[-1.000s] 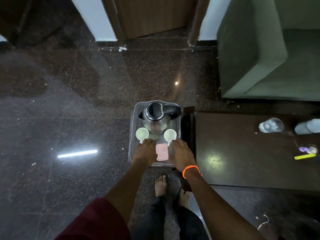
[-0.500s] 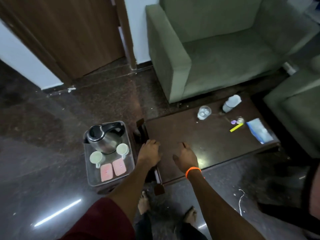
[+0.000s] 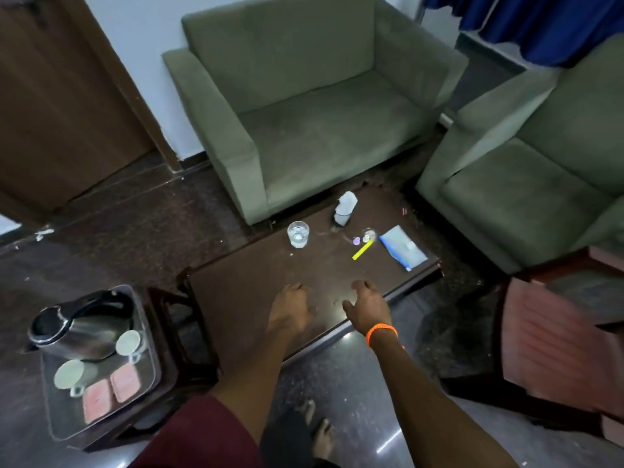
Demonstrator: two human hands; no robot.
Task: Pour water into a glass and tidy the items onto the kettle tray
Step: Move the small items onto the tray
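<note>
Both hands are out over the near end of a dark wooden coffee table (image 3: pixel 243 292), palms down, and neither one has hold of anything. The left hand (image 3: pixel 289 310) has its fingers loosely curled under, the right hand (image 3: pixel 366 307) is a bit more spread with the thumb sticking out left, and there's an orange band (image 3: pixel 381 333) on that wrist. Can't really tell if they're touching the tabletop or just above it. The glass (image 3: pixel 298 234) sits toward the far left part of the table, upright, with water in it, well apart from both hands. Right of it, near the far edge, stands a clear plastic bottle (image 3: pixel 344 208), and further right there's a small cluster: a yellow marker-looking thing (image 3: pixel 362 249), some tiny purple and clear bits too small to make out, and a blue packet (image 3: pixel 401 247) by the right end. The kettle tray (image 3: pixel 57 428) is on a small dark stool (image 3: pixel 169 332) off the left end of the table, near side. On it: a steel kettle (image 3: pixel 81 327) with a black lid and handle at the far end, two pale green cups (image 3: pixel 69 373) nearer, and two pink sachets (image 3: pixel 124 382) side by side at the near end. Green armchairs (image 3: pixel 320 130) sit beyond the table.
</note>
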